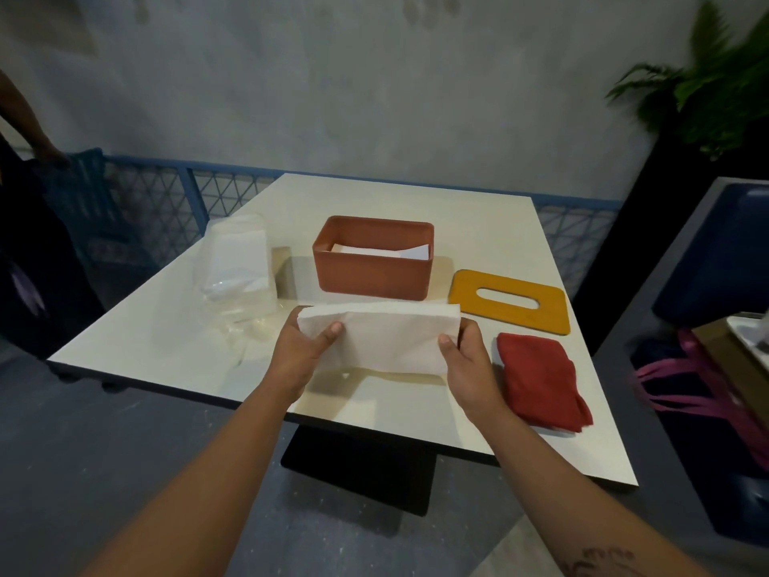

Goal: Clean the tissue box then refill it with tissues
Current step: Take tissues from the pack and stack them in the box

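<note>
While standing at the near edge of the white table (pixel 395 202), holds a folded white tissue (pixel 387 337) stretched level just above the tabletop. Pinches its left end with the left hand (pixel 306 347), thumb on top and fingers curled underneath; pinches the right end the same way with the right hand (pixel 464 356). Faces the terracotta tissue box (pixel 374 276) just beyond the tissue, open-topped, with white paper lying low inside and only a narrow strip of table between. Has the yellow slotted lid (pixel 509 301) flat to the right of the box, apart from it, and a folded red cloth (pixel 541 381) nearer, just beside the right hand. Has a clear plastic tissue pack (pixel 239 264) left of the box, near but not touching. Looks past the table to a blue mesh railing (pixel 166 193), a green plant (pixel 707 89) far right, and another person's arm (pixel 37 139) far left.
</note>
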